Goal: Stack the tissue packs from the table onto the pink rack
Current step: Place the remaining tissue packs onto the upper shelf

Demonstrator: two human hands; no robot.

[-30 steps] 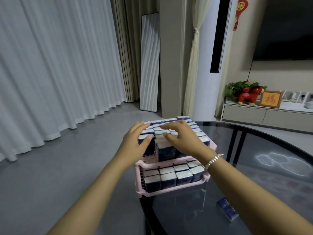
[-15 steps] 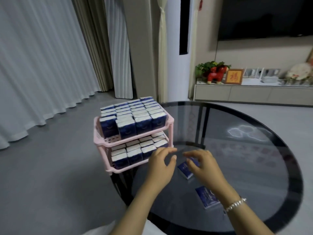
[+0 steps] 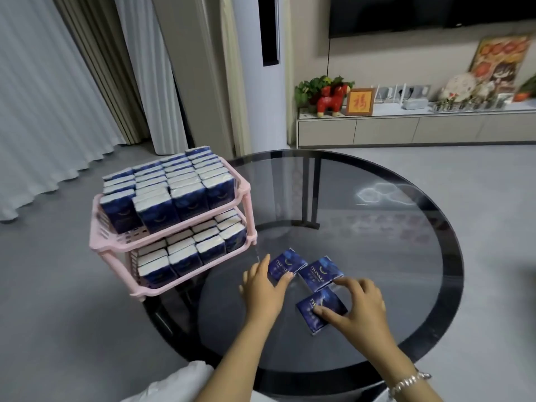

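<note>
Left hand (image 3: 262, 287) pinches the far tissue pack (image 3: 285, 264); right hand (image 3: 358, 307) pinches the near tissue pack (image 3: 317, 307). Likely light, soft, slippery film: grip the long edges.

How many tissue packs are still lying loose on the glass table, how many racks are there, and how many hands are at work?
Loose tissue packs on the table: 3 (far-left pack, middle pack, near pack)
Pink rack: 1
Hands: 2 (left hand, right hand)
Total: 6
</note>
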